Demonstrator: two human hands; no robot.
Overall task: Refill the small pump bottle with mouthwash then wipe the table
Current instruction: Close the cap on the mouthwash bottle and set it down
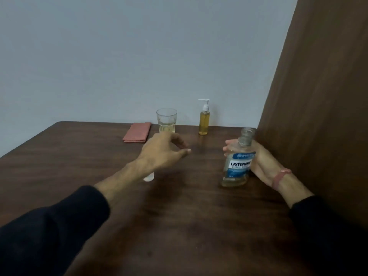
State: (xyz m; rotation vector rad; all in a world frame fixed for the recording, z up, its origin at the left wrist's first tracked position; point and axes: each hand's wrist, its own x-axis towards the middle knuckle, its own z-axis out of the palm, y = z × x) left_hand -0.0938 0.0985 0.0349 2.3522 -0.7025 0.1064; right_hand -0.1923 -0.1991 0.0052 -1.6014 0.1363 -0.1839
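A clear mouthwash bottle (pixel 238 162) with a blue label stands uncapped on the dark wooden table (pixel 179 216), a little yellowish liquid at its bottom. My right hand (pixel 262 160) grips it from the right side. My left hand (pixel 165 148) hovers over the table with fingers loosely extended, holding nothing. A white cap (pixel 149 177) lies on the table just under my left wrist, partly hidden. The small pump bottle (pixel 204 119), filled with yellow liquid and fitted with a white pump, stands at the table's far edge. A folded pink cloth (pixel 137 132) lies at the back left.
A drinking glass (pixel 166 120) with some pale liquid stands at the back, between the cloth and the pump bottle. A brown wooden panel (pixel 318 96) rises along the table's right side. A grey wall lies behind the table.
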